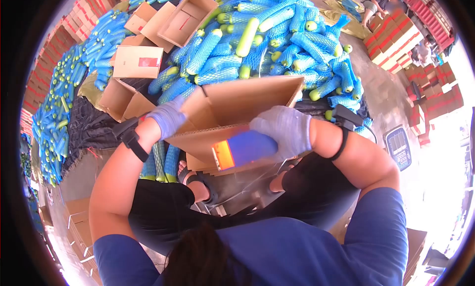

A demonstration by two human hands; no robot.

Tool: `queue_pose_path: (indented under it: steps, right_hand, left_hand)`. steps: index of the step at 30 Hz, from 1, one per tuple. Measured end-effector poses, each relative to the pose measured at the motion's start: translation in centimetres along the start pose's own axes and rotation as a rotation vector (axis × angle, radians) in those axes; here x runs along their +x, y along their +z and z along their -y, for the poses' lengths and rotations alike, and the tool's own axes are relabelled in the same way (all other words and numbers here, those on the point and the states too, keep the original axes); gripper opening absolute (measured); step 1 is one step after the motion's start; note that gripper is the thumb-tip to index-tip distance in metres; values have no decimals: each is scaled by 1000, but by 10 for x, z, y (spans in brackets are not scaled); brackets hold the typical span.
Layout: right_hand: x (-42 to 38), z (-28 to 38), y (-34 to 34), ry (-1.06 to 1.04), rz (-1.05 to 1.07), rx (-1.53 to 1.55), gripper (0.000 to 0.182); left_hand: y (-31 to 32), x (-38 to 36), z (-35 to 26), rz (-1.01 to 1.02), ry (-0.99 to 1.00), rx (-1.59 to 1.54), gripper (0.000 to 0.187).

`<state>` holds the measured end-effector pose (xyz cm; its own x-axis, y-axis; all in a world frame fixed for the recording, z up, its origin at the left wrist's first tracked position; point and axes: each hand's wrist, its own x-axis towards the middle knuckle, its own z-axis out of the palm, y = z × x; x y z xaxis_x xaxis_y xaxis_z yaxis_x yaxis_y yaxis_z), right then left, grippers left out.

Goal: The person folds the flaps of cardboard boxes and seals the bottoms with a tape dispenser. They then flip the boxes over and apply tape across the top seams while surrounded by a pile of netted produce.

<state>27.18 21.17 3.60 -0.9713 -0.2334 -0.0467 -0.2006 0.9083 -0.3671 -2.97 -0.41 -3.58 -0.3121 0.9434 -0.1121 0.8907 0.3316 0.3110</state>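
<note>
An open cardboard box (232,100) is tilted in front of my lap, its inside showing bare cardboard. My left hand (169,119), in a pale knitted glove, is closed on the box's left edge, its fingertips partly hidden. My right hand (284,130), gloved alike, is closed round a blue block-like thing with an orange end (242,150). It overlaps the near wall of the box; motion blur means I cannot tell its kind. Beyond the box lies a heap of long light-green vegetables in blue net sleeves (257,31).
More open boxes (138,62) stand at the left of the heap. Netted vegetables cover black sheeting (91,120) farther left. A scale display (397,147) is at the right. Stacked cartons (393,38) and another person (377,6) are at the back right.
</note>
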Motion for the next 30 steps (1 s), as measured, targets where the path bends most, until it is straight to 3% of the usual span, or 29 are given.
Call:
queue_pose_path:
  steps: [2,3,5,7,9,11,13,15,17,18,19,21,22,23,28,30]
  right_hand:
    - [-21,6,-14,-37,-28,148,56]
    - [-25,8,-21,-39,-24,149,56]
    - [-31,10,-30,63,149,299,52]
    - [-35,-12,-9,22,117,477,59]
    - [-34,-40,15,-54,76,699,68]
    - [-34,-47,12,-49,78,610,77]
    - [-29,-41,-9,160,163,824,80]
    - [-29,-58,-12,114,148,992,79]
    - [-32,-68,-10,184,-64,1278,81]
    - [-20,-59,-13,84,-215,1408,83]
    - [-24,-53,-24,184,-222,1548,77]
    - [-23,-79,-15,143,-210,1754,73]
    - [-31,-98,-10,240,-146,1970,69]
    - [-31,-108,-3,204,-120,2117,65]
    - [17,-117,37,197,-336,2172,62]
    - [33,-123,57,285,-378,2142,59]
  left_hand:
    - [-14,8,11,-61,-436,-280,30]
    - [-26,0,-3,-262,-495,-686,30]
    - [-9,-1,0,-305,-621,-682,31]
    - [4,-4,-41,4,-517,120,35]
    - [16,6,-69,127,-408,277,45]
    - [2,25,-97,369,-515,335,54]
    - [2,32,-95,392,-484,274,60]
    - [2,39,-89,449,-423,175,73]
    - [2,44,-86,512,-360,84,86]
    - [-16,30,-102,551,-379,52,93]
    - [-17,25,-97,568,-325,-90,93]
    - [-4,11,-90,336,-115,-149,100]
    - [2,2,-92,349,-108,-147,100]
    - [0,-7,-100,331,-84,-93,107]
    - [-19,-32,-133,366,25,0,129]
    - [-8,-44,-141,286,54,90,127]
